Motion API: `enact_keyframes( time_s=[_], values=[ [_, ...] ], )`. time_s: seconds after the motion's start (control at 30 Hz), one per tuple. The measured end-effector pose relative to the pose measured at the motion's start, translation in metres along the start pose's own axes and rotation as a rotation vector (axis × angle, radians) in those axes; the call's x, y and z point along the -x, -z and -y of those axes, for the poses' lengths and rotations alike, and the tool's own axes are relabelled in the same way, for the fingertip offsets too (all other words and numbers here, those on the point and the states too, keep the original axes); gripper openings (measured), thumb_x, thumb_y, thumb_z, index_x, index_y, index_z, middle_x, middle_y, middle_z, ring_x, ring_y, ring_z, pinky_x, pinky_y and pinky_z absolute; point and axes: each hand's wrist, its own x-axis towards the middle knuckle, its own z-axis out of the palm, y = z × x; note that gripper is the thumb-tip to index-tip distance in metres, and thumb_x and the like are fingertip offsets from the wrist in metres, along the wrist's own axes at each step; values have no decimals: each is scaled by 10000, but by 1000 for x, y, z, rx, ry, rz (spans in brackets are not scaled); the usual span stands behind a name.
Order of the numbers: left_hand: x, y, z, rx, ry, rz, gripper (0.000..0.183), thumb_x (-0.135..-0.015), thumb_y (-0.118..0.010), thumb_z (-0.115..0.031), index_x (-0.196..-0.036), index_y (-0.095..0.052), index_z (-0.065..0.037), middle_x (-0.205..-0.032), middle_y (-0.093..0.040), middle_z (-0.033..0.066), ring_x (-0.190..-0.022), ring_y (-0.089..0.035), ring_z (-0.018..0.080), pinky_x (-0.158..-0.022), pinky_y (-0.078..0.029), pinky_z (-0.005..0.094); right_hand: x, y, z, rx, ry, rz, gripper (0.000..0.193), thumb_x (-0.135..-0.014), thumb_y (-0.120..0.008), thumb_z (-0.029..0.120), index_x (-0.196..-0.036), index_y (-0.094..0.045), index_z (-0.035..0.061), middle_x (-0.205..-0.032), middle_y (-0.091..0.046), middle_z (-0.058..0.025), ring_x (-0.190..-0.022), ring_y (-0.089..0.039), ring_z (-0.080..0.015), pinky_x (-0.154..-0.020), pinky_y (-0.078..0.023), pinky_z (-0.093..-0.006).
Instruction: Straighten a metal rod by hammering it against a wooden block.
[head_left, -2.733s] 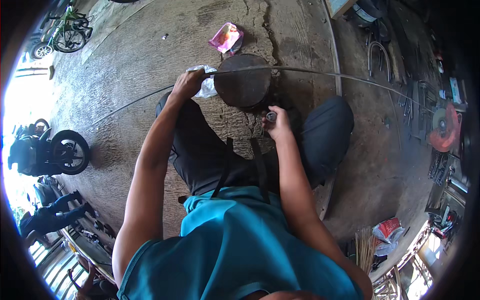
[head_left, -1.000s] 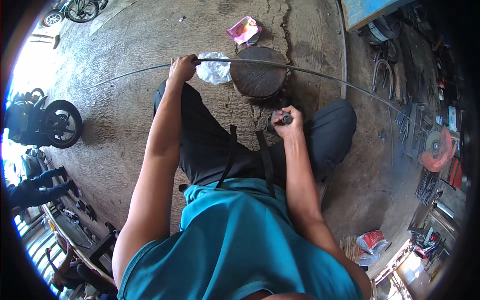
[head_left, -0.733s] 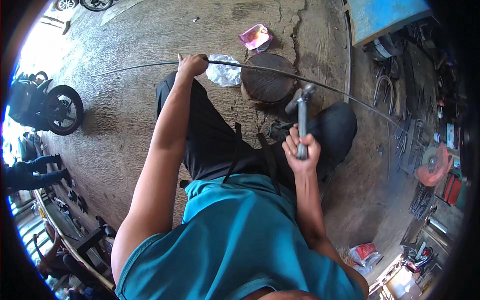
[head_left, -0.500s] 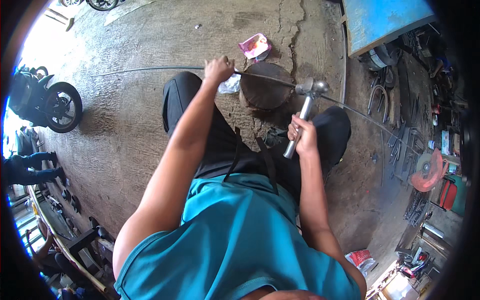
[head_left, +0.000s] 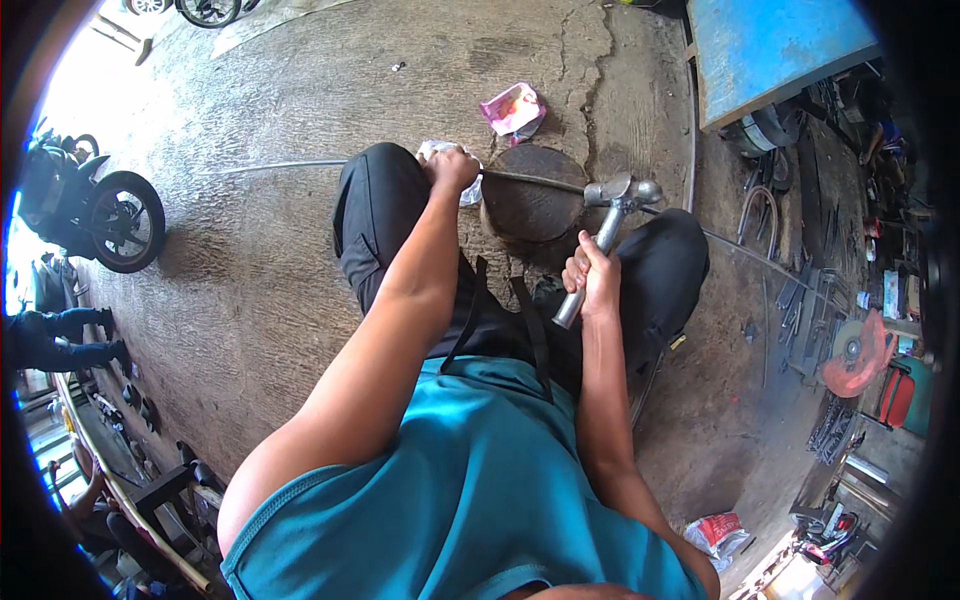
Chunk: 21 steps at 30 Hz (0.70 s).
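Note:
A long thin metal rod (head_left: 530,180) runs left to right across the top of a round, dark block (head_left: 535,222) on the floor in front of my knees. Closed around the rod just left of the block is my left hand (head_left: 455,170). My right hand (head_left: 594,278) grips the metal handle of a ball-peen hammer (head_left: 622,192). The hammer's head is at the block's right edge, over the rod; whether it touches the rod I cannot tell. Behind my left hand, partly hidden, is a clear plastic bag (head_left: 470,192).
A pink-and-white wrapper (head_left: 513,108) lies beyond the block. A blue-topped table (head_left: 780,50) stands at the far right. Metal pieces and a red-guarded cutting disc (head_left: 855,352) are at the right. To the left stands a motorcycle (head_left: 125,220), with another person's legs (head_left: 75,340) nearby.
My left hand has moved right and slightly nearer along with the rod, closer to the block. The hammer has come slightly nearer, and its handle tilts more.

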Motion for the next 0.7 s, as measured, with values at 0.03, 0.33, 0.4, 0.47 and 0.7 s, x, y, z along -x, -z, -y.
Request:
enact_keyframes(
  time_s=[0.03,0.33,0.4,0.47,0.7],
  values=[
    [-3,-2,0,16,-9,37,412,-864,-474,-327,-1115,-712,-103,-1158,-670,187,-1156,-594,376,-1087,-333,487,0,-2,0,33,0,-30,379,-919,-648,220,-650,-393,138,-508,-342,38,-364,-376,-85,-337,-320,-271],
    [-2,-23,8,222,-138,-255,265,-756,-507,-164,-833,-709,-10,-843,-686,259,-838,-671,423,-954,-429,495,-14,-18,-7,227,-1,-29,241,-903,-647,181,-789,-456,90,-522,-382,20,-366,-399,-94,-335,-347,-277],
    [0,-25,8,165,-169,-300,247,-754,-511,-152,-840,-702,-20,-822,-682,256,-835,-669,420,-938,-435,502,-16,-25,-4,245,-1,-32,221,-896,-647,171,-810,-460,90,-526,-389,16,-367,-402,-94,-337,-355,-279],
    [-1,-27,8,210,-129,-241,234,-749,-525,-152,-846,-701,-33,-818,-682,254,-853,-663,426,-932,-438,513,-12,-36,4,294,-51,-18,217,-888,-647,149,-810,-453,90,-529,-392,16,-368,-405,-93,-339,-362,-277],
    [-10,-37,9,147,-143,-269,228,-799,-532,-170,-905,-689,-42,-880,-692,241,-863,-643,438,-986,-287,632,23,-106,101,298,503,417,215,-908,-643,118,-815,-454,77,-531,-427,3,-359,-399,-84,-336,-343,-247]
  ],
)
